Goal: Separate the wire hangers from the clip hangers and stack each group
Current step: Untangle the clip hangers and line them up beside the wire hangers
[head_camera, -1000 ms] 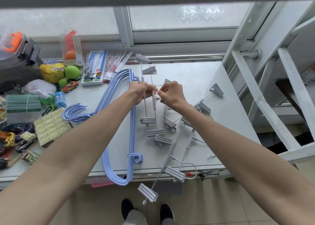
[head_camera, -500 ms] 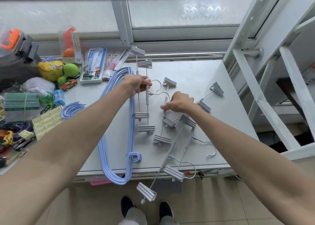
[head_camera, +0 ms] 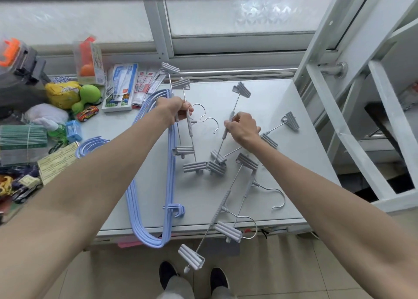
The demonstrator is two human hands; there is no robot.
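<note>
My left hand (head_camera: 175,110) grips the bars of two grey clip hangers (head_camera: 189,129), held together above the white table (head_camera: 294,144); their steel hooks point right. My right hand (head_camera: 243,129) holds the bar of a third clip hanger (head_camera: 235,105), tilted with its far clip raised. More clip hangers (head_camera: 228,199) lie loose across the table's middle and front, one sticking out past the front edge. A stack of light blue wire hangers (head_camera: 147,208) lies on the table's left part, under my left forearm.
Clutter fills the left side: a green toy (head_camera: 89,95), a yellow bag (head_camera: 61,92), a toy car (head_camera: 87,113), card packets (head_camera: 126,83), stacked boxes (head_camera: 22,138). A window frame runs behind the table. A white metal rack (head_camera: 352,108) stands at the right. My shoes (head_camera: 192,278) show below.
My right hand left the pair held by the left hand, dropped right to the table, took a third clip hanger by its bar and lifted it. The left hand kept its two hangers.
</note>
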